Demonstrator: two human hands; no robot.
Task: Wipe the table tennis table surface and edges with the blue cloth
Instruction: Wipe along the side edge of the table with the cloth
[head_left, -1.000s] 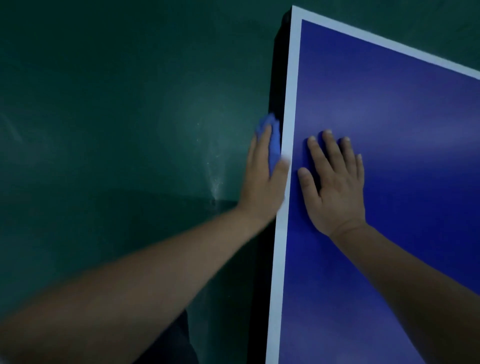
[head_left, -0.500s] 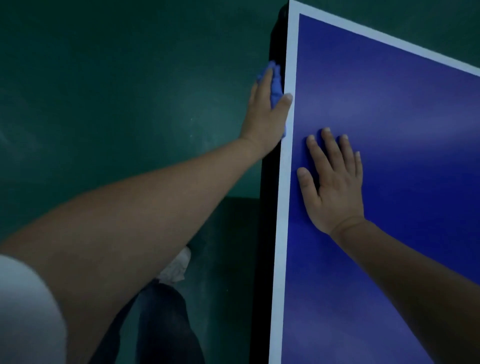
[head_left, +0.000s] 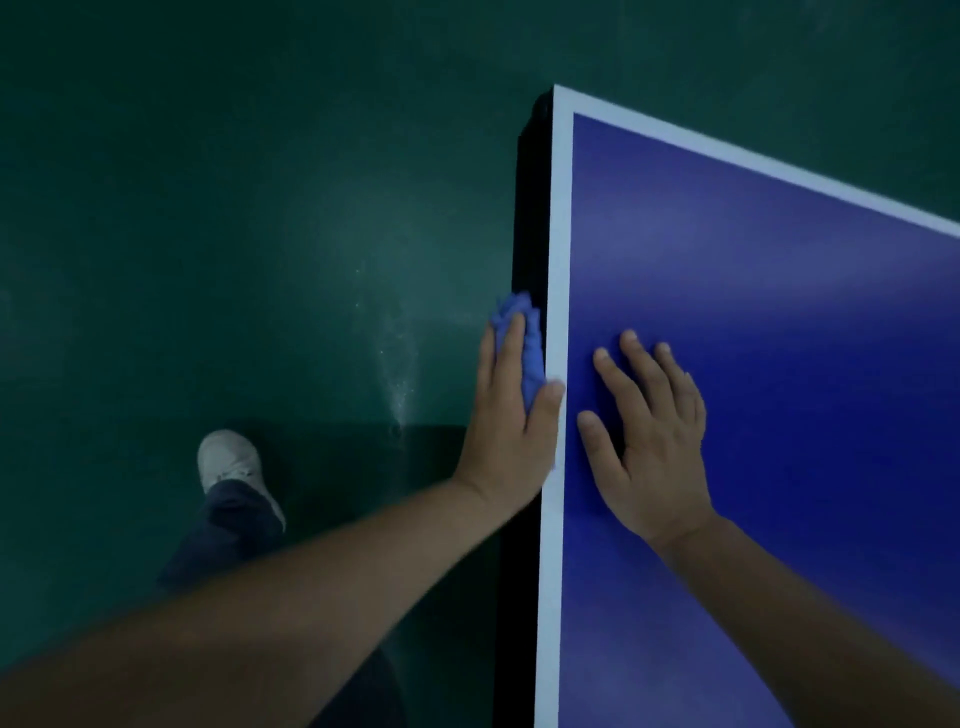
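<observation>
The blue table tennis table fills the right half of the view, with a white border line and a black side edge on its left. My left hand presses the crumpled blue cloth flat against that black side edge, thumb hooked over the white line. My right hand lies palm down on the blue top just right of the line, fingers spread. The table's far left corner shows above.
Dark green floor lies left of the table, with a pale scuffed patch near the edge. My own leg in dark trousers and a white shoe stand on it at lower left.
My left hand with the cloth slid forward along the side edge, then back toward me. The view shifted so the table corner and my shoe show. My right hand stayed put.
</observation>
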